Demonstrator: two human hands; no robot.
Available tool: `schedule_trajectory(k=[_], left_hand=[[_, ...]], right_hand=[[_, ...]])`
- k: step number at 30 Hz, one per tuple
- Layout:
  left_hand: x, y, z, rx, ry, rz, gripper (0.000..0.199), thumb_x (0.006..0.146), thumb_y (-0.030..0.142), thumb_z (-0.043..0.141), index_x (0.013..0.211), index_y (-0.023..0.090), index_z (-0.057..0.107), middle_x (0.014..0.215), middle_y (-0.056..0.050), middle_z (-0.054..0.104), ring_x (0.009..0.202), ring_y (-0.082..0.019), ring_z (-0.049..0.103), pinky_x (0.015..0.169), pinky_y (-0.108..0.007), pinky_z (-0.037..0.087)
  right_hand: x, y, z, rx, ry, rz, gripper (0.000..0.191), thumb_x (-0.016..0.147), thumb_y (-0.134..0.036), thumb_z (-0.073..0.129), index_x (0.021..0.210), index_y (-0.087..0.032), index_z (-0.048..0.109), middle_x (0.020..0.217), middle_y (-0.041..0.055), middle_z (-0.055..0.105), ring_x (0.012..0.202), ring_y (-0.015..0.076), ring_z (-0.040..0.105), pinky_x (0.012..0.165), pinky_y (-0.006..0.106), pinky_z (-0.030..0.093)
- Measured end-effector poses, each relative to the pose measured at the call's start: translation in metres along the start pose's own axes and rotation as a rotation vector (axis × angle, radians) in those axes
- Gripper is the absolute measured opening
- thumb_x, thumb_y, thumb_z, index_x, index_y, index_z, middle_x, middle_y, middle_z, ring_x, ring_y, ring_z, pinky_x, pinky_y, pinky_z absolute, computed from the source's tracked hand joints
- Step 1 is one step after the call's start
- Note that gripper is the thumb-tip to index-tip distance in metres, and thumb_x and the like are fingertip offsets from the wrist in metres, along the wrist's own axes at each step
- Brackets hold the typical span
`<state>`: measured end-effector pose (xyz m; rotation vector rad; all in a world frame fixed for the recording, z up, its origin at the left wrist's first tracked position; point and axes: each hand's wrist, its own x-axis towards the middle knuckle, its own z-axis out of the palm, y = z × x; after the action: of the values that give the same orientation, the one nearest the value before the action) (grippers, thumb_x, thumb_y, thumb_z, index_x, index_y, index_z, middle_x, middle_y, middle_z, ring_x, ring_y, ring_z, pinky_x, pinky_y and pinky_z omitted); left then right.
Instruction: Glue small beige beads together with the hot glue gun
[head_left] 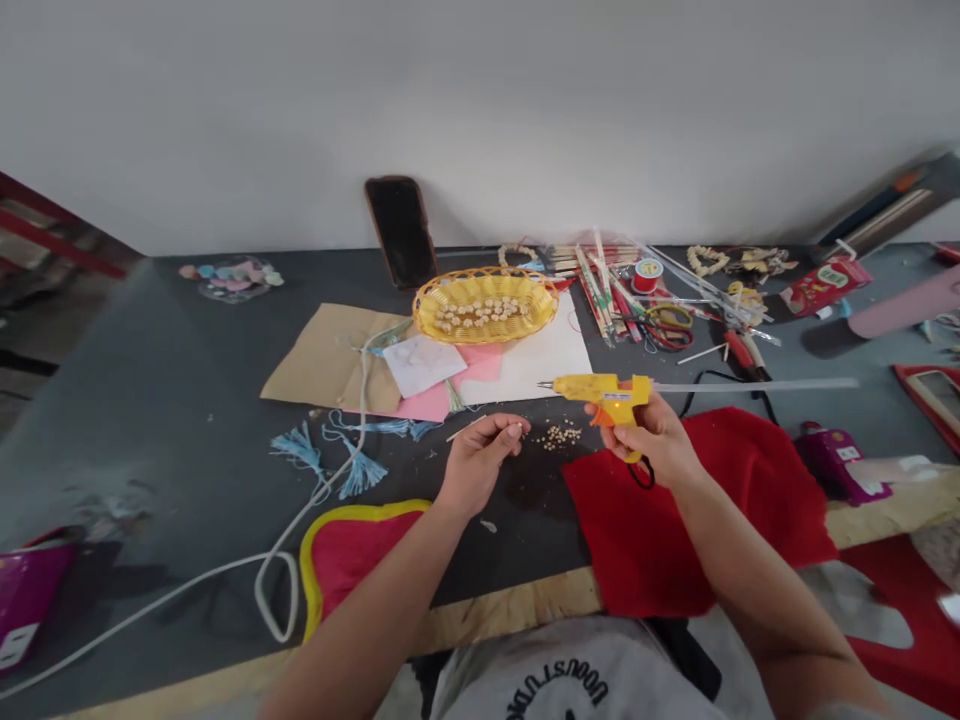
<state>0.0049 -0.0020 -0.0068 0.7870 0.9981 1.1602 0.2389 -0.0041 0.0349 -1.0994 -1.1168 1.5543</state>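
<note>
My right hand (651,440) is wrapped round the handle of a yellow hot glue gun (600,388). Its nozzle points left, and a long clear glue stick (757,385) juts from its back end. My left hand (487,455) is closed in a pinch on a thin wooden stick (466,428). Something tiny and pale shows at its fingertips, too small to name. Between the hands lies a scatter of small beige pieces (561,435). Behind them, a yellow woven basket (420,312) holds a layer of small pale pieces.
A phone (403,232) leans on the wall. Brown paper (322,350), blue tassels (364,475) and a white cord (281,545) lie left. Red cloth (720,500) is under my right arm. Scissors (667,335), a thread spool (647,275) and a red drink carton (827,285) stand back right.
</note>
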Motion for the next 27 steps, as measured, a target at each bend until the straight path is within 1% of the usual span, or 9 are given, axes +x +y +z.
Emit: schedule_trajectory(k=[2, 4, 7, 9, 11, 14, 17, 21, 27], left_hand=[[0.0, 0.001, 0.0, -0.011, 0.022, -0.004, 0.025, 0.068, 0.039, 0.079, 0.077, 0.016, 0.075, 0.072, -0.004, 0.066, 0.057, -0.01, 0.048, 0.054, -0.024, 0.039], [0.0, 0.002, 0.0, -0.057, 0.04, -0.017, 0.024, 0.068, 0.038, 0.08, 0.076, 0.016, 0.075, 0.072, -0.004, 0.066, 0.056, -0.009, 0.047, 0.054, -0.023, 0.039], [0.0, 0.003, 0.001, -0.132, 0.044, -0.047, 0.02, 0.069, 0.035, 0.08, 0.076, 0.016, 0.075, 0.076, -0.004, 0.069, 0.055, -0.007, 0.048, 0.054, -0.022, 0.039], [0.001, 0.003, 0.001, -0.145, 0.048, -0.053, 0.019, 0.069, 0.033, 0.08, 0.076, 0.016, 0.075, 0.078, -0.004, 0.07, 0.055, -0.007, 0.049, 0.055, -0.022, 0.04], [0.001, 0.002, 0.001, -0.13, 0.061, -0.039, 0.019, 0.069, 0.033, 0.08, 0.076, 0.017, 0.075, 0.077, -0.004, 0.07, 0.056, -0.007, 0.049, 0.056, -0.022, 0.04], [0.0, 0.001, -0.001, -0.063, 0.086, -0.002, 0.021, 0.07, 0.036, 0.079, 0.076, 0.016, 0.075, 0.074, -0.003, 0.069, 0.058, -0.008, 0.049, 0.056, -0.022, 0.039], [-0.001, 0.0, -0.002, 0.022, 0.107, 0.034, 0.026, 0.07, 0.04, 0.079, 0.078, 0.016, 0.075, 0.066, -0.002, 0.064, 0.058, -0.01, 0.047, 0.056, -0.023, 0.038], [-0.002, -0.001, -0.003, 0.093, 0.11, 0.072, 0.027, 0.072, 0.041, 0.077, 0.079, 0.015, 0.075, 0.058, 0.0, 0.056, 0.058, -0.011, 0.045, 0.055, -0.023, 0.037], [-0.003, -0.001, -0.004, 0.109, 0.106, 0.09, 0.026, 0.072, 0.042, 0.077, 0.078, 0.016, 0.076, 0.058, 0.0, 0.055, 0.057, -0.01, 0.043, 0.052, -0.022, 0.035]], right_hand=[[-0.002, 0.009, 0.003, 0.048, -0.018, -0.028, 0.027, 0.08, -0.038, 0.068, 0.097, -0.019, 0.059, 0.063, -0.0019, 0.057, 0.045, 0.0085, 0.043, 0.039, 0.022, 0.032], [-0.004, 0.015, 0.003, 0.059, -0.074, -0.045, 0.026, 0.086, -0.043, 0.062, 0.094, -0.018, 0.061, 0.061, -0.0009, 0.056, 0.045, 0.0092, 0.045, 0.039, 0.023, 0.032], [-0.005, 0.018, 0.005, 0.061, -0.138, -0.076, 0.025, 0.09, -0.043, 0.058, 0.097, -0.019, 0.062, 0.067, 0.0013, 0.058, 0.05, 0.0106, 0.052, 0.042, 0.023, 0.037], [-0.005, 0.017, 0.007, 0.045, -0.177, -0.073, 0.026, 0.091, -0.043, 0.056, 0.098, -0.019, 0.062, 0.07, 0.0017, 0.059, 0.05, 0.01, 0.052, 0.042, 0.023, 0.038], [-0.006, 0.017, 0.009, 0.011, -0.206, -0.071, 0.027, 0.092, -0.045, 0.054, 0.097, -0.019, 0.061, 0.072, 0.0016, 0.058, 0.05, 0.0093, 0.05, 0.043, 0.023, 0.04], [-0.008, 0.02, 0.01, -0.083, -0.216, -0.089, 0.027, 0.093, -0.044, 0.052, 0.097, -0.019, 0.06, 0.081, 0.0038, 0.06, 0.053, 0.009, 0.05, 0.046, 0.024, 0.044], [-0.011, 0.026, 0.009, -0.172, -0.229, -0.093, 0.027, 0.095, -0.043, 0.049, 0.099, -0.019, 0.059, 0.091, 0.0064, 0.062, 0.057, 0.0097, 0.051, 0.05, 0.025, 0.048], [-0.012, 0.03, 0.008, -0.21, -0.247, -0.096, 0.027, 0.096, -0.043, 0.047, 0.099, -0.019, 0.059, 0.088, 0.0055, 0.061, 0.057, 0.0101, 0.051, 0.051, 0.026, 0.047], [-0.011, 0.027, 0.011, -0.251, -0.251, -0.106, 0.028, 0.095, -0.045, 0.047, 0.094, -0.019, 0.057, 0.08, 0.0027, 0.056, 0.056, 0.01, 0.049, 0.051, 0.026, 0.044]])
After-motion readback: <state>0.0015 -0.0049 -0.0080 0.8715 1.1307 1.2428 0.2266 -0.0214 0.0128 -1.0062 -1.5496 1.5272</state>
